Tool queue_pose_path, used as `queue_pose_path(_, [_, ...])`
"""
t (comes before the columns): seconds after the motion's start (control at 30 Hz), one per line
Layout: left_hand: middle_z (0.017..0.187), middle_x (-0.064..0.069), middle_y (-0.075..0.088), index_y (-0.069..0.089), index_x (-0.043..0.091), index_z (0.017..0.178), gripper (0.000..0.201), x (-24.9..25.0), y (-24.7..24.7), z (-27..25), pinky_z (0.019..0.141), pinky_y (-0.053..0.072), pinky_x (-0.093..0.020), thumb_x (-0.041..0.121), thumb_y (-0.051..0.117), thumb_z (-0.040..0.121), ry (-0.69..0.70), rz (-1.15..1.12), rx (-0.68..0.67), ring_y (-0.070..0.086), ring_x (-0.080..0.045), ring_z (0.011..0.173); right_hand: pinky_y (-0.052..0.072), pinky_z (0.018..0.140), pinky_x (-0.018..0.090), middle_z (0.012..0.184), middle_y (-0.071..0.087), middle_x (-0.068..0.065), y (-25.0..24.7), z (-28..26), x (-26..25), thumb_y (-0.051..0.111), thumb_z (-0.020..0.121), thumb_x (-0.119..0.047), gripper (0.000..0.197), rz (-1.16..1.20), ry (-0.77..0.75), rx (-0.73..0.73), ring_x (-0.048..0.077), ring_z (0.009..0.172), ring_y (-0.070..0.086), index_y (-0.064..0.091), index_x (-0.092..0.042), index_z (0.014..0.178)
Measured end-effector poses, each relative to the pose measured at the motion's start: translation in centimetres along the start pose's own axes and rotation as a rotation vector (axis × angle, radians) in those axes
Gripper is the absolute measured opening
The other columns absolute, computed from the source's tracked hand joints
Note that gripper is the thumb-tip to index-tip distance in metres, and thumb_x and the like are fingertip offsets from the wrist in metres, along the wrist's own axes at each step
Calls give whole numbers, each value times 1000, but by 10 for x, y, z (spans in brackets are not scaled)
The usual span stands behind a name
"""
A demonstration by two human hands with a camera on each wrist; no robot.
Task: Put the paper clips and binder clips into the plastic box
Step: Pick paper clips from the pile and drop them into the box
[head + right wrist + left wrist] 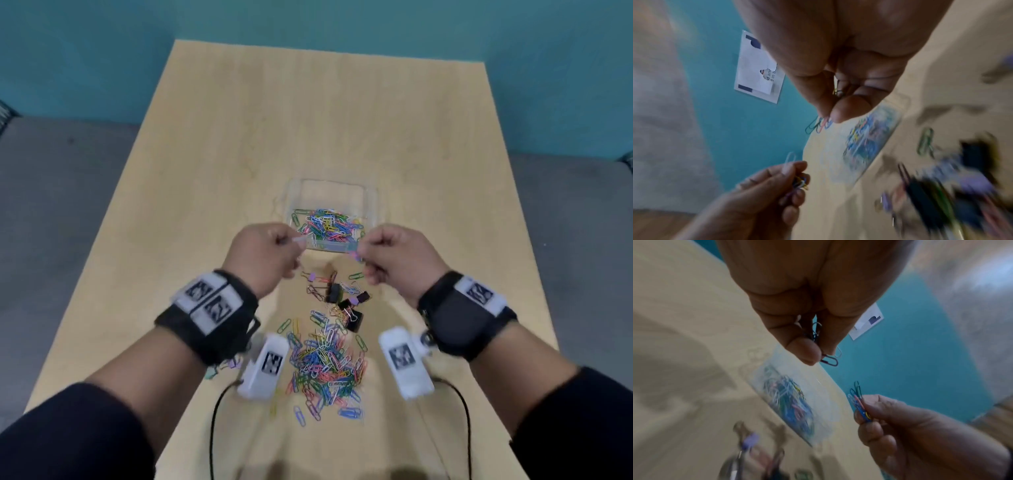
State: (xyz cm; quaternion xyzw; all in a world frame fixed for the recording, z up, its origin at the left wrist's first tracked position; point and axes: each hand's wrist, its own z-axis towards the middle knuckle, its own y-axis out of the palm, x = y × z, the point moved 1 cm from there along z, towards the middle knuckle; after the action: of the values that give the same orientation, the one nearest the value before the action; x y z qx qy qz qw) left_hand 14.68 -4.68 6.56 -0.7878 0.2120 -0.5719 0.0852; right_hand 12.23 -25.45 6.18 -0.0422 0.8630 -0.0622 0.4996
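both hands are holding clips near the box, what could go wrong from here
1. The left hand and right hand pinch loose paper clips at the near wall of the plastic box; released there, some may fall outside it.
2. The box looks light, so a knuckle could nudge it.
3. The binder clips lie just under the wrists and could get scattered.

Materials and finishes on the pale wood-grain counter (212, 144).

The counter top shows a smooth, matt, laminate-like grain. The clear plastic box (371, 202) is transparent and glossy, with faint reflections on its walls. The coloured wire paper clips (322, 363) carry a smooth, bright coating; the black binder clips (334, 293) look matt, with thin shiny metal handles. The black wrist straps (445, 315) are matt cloth, and the white paper marker tags (209, 301) are flat.
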Motion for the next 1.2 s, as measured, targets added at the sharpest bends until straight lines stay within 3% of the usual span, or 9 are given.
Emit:
queue_pose_path(0.13, [59,-3,64,69,15,74,13,20,12,53,60,55,-33,15,61,84,64,189,28,65,-20,54,58,55,38,62,58,11,3,46,-25,60,83,-1,15,-199,-70,141,21,49,56,61,-9,71])
queue_pose_path(0.23, [90,-7,71,70,17,101,20,21,20,63,79,55,-40,23,65,82,63,250,-39,69,-25,77,59,68,47,78,65,11,6,56,-34,63,85,-13,7,-309,-58,118,26,63,65,66,-9,90])
queue_pose_path(0.33, [119,-1,63,62,22,120,39,9,10,46,92,47,-35,32,66,83,89,353,4,65,-22,95,51,86,35,106,67,4,-4,43,-31,58,89,-30,32,-700,-153,109,25,91,65,60,-18,118])
queue_pose_path(0.47, [109,-1,62,62,21,120,36,-21,-8,-22,82,42,-26,31,64,86,100,453,11,60,-18,92,47,85,35,101,63,0,-15,-26,16,55,89,-32,30,-819,-261,-13,22,89,61,60,-23,117])
queue_pose_path(0.67, [111,7,42,25,35,136,73,-93,13,-149,77,45,-30,47,64,76,-98,742,-328,57,-18,94,43,80,25,127,33,-6,-3,-131,119,55,78,-52,73,-1000,-100,-322,14,97,53,22,-37,140])
queue_pose_path(0.8, [138,4,22,-1,41,140,98,-119,29,-164,88,46,-30,46,70,73,-15,782,-298,45,-19,112,43,95,28,152,3,-3,20,-145,142,62,79,-54,98,-1104,-166,-298,20,128,36,-8,-39,146])
queue_pose_path(0.9, [155,7,-4,-12,45,142,101,-117,42,-152,87,49,-33,47,66,78,80,745,-260,38,-20,124,46,93,35,157,-2,-2,40,-134,139,57,82,-56,95,-1142,-240,-227,26,124,38,-10,-36,146])
queue_pose_path(1.03, [157,5,-4,-1,39,146,88,-106,55,-127,92,48,-37,46,60,84,157,801,-263,38,-23,126,48,88,38,156,8,4,60,-114,127,52,90,-43,76,-1169,-278,-199,30,118,41,4,-29,148])
queue_pose_path(1.2, [142,-3,26,32,32,135,53,-99,63,-109,86,48,-37,28,56,88,191,821,-245,47,-26,109,45,68,35,132,35,4,69,-98,112,57,82,-10,60,-1193,-247,-179,29,108,47,33,-23,136])
